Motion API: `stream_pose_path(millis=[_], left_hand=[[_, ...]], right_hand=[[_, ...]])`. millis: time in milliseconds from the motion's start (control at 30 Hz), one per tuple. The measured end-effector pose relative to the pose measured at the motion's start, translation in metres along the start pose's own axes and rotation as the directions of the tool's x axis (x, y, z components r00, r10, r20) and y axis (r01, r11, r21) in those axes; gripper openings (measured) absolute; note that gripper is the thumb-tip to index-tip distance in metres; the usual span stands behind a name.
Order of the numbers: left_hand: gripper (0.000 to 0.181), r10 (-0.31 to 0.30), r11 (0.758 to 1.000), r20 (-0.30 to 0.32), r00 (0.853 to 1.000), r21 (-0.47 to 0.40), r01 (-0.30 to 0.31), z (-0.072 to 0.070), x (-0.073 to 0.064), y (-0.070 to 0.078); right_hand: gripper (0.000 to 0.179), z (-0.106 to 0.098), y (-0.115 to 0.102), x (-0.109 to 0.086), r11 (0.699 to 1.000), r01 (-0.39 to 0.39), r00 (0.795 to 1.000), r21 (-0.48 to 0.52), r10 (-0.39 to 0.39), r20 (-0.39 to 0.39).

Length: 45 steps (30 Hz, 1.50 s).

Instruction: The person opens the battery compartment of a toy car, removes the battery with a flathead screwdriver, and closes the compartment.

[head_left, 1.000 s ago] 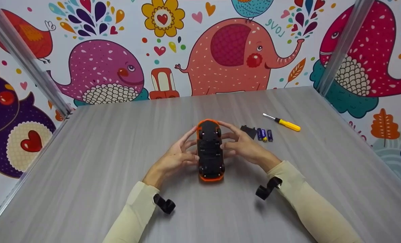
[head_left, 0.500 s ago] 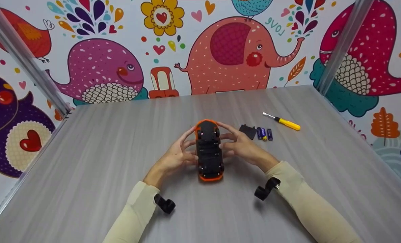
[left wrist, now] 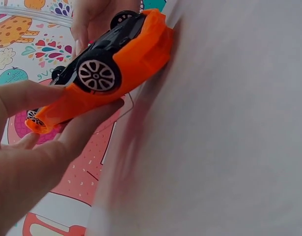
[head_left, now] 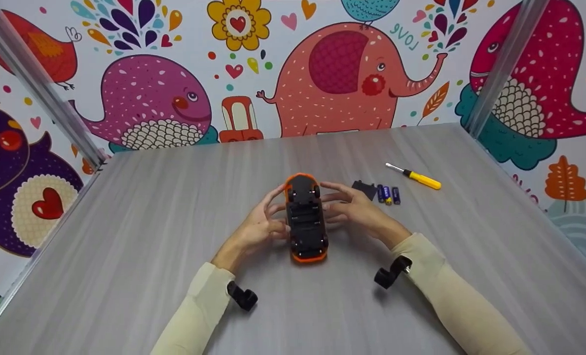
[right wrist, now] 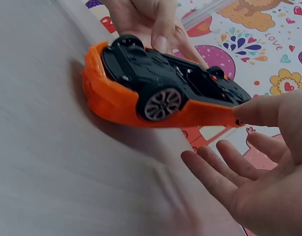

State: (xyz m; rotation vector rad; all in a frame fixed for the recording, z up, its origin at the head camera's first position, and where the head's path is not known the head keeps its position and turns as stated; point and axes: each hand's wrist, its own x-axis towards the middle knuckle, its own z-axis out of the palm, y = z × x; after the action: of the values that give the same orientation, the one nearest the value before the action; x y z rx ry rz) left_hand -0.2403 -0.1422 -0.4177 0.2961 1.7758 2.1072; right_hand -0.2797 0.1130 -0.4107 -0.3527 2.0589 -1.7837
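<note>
A toy car [head_left: 309,234] lies wheels up in front of me, its black underside showing an uncovered battery compartment [head_left: 305,214]. Its orange body [left wrist: 141,54] and spoked wheels show in the left wrist view. My left hand [head_left: 253,229] holds the car's left side, thumb at the upper edge and fingers beneath. At the right side is my right hand [head_left: 367,212], its fingers loosely spread. In the right wrist view the right thumb [right wrist: 261,109] overlaps the car's side, while the other fingers [right wrist: 214,174] stand apart from the body.
Right of the car lie a black battery cover [head_left: 364,190], several purple batteries [head_left: 387,194] and a screwdriver [head_left: 422,179] with a yellow handle. The grey table [head_left: 174,197] ends at a wall [head_left: 253,79] printed with cartoon animals.
My right hand has loosened from the car, its fingers opening a little and the thumb shifting off the underside. The left hand keeps its hold, and the car stays nearly in place.
</note>
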Motion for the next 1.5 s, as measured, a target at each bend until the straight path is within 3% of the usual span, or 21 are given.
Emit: stream_pose_path(millis=[200,433,767,933,1100,1500], left_hand=[[0.106,-0.001,1.0,-0.012,1.0,-0.018,0.0,0.0,0.001,0.002],[0.106,0.005,1.0,-0.012,1.0,-0.025,-0.005,0.0,0.002,0.002],[0.105,0.006,1.0,-0.021,1.0,0.008,-0.006,0.0,0.001,0.001],[0.106,0.002,1.0,-0.041,0.999,-0.005,-0.003,0.001,0.001,0.001],[0.105,0.018,1.0,-0.047,0.999,-0.006,-0.018,0.001,0.001,0.0],[0.102,0.051,0.999,-0.055,0.997,-0.007,-0.052,-0.002,0.002,-0.001]], right_hand=[[0.055,-0.006,-0.003,0.001,0.998,0.014,1.0,-0.063,-0.014,-0.004],[0.05,-0.022,-0.009,-0.002,0.961,0.045,0.997,-0.273,-0.059,-0.044],[0.048,-0.063,-0.006,0.002,0.837,0.097,0.99,-0.538,-0.137,-0.036],[0.048,-0.076,-0.012,0.005,0.772,0.041,0.992,-0.634,-0.107,-0.065],[0.047,-0.088,-0.016,0.01,0.713,0.033,0.993,-0.7,-0.103,-0.058],[0.062,-0.099,-0.012,0.027,0.604,-0.047,0.998,-0.796,0.001,-0.058]])
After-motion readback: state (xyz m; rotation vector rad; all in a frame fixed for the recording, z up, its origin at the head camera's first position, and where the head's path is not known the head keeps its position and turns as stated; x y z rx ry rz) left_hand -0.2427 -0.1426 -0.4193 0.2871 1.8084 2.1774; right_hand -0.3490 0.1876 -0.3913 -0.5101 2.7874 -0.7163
